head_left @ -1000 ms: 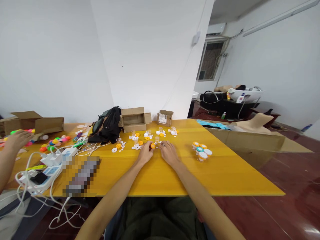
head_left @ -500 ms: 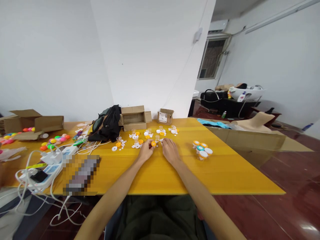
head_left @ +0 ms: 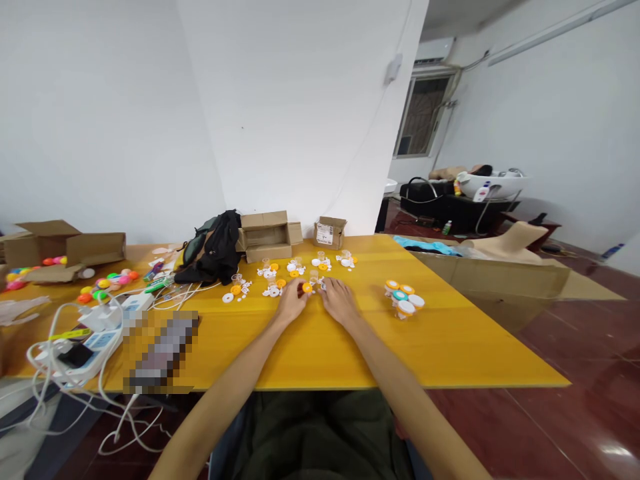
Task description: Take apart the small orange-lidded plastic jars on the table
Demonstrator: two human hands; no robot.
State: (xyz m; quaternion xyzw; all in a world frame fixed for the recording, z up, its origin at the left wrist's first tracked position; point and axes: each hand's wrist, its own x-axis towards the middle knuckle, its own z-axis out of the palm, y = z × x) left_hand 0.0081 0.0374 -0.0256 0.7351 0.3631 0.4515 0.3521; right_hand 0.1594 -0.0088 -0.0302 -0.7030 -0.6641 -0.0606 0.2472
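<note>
My left hand (head_left: 292,300) is closed on a small round orange plastic piece (head_left: 307,288), held at the fingertips just over the table. Close by on the right, my right hand (head_left: 338,299) rests low with bent fingers among small white parts (head_left: 323,285); what its fingertips grip, if anything, is too small to make out. A clear plastic cup (head_left: 314,275) stands just beyond both hands. Around them lie groups of white and orange discs with tiny white parts, such as a white disc (head_left: 228,298) and an orange disc (head_left: 235,290) to the left.
Right of my hands stands a cluster of clear cups with orange, white and teal tops (head_left: 406,307). Two cardboard boxes (head_left: 269,252) (head_left: 330,233) and a black bag (head_left: 215,250) line the wall side. At left are a power strip (head_left: 107,340), cables and a blurred-out device (head_left: 163,350).
The view has shifted very slightly. My right fingers have moved a little over the white parts; my left hand keeps its hold on the orange piece.
</note>
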